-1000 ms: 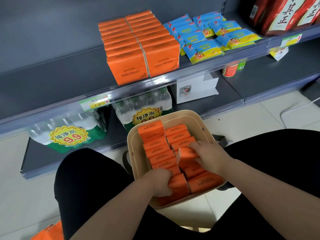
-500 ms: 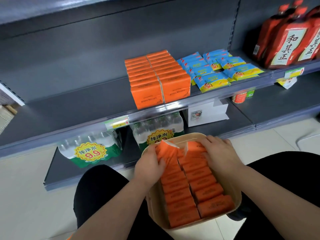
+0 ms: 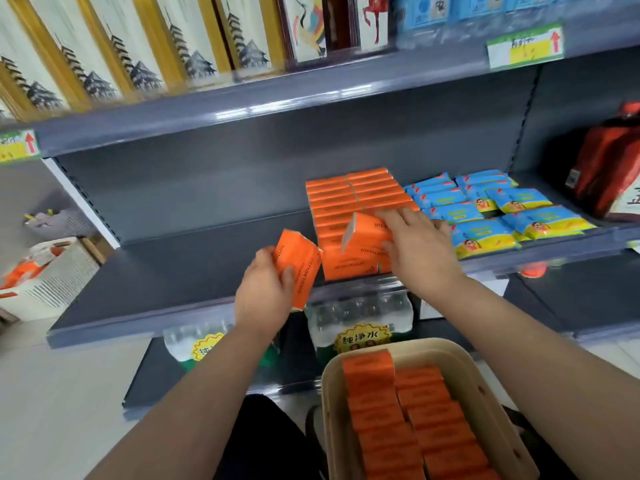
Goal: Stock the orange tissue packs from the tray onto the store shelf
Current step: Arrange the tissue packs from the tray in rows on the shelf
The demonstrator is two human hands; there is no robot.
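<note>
Two rows of orange tissue packs [image 3: 346, 199] stand on the grey store shelf [image 3: 194, 271]. My right hand [image 3: 415, 247] holds an orange pack [image 3: 367, 233] tilted on top of the front of those rows. My left hand [image 3: 266, 289] grips another orange pack [image 3: 301, 268] upright, just left of the rows and above the shelf's front edge. On my lap sits the beige tray [image 3: 332, 410] with two rows of several orange packs [image 3: 408, 420] in it.
Blue and yellow packets [image 3: 491, 213] lie right of the orange rows, and red bottles [image 3: 609, 171] stand further right. Shrink-wrapped water bottles [image 3: 360, 317] fill the lower shelf. Boxes line the upper shelf [image 3: 242, 95]. A white crate [image 3: 48, 271] sits at the left.
Both hands have lifted a pack each out of the tray and up to the shelf. The view has tilted upward, showing the upper shelf.
</note>
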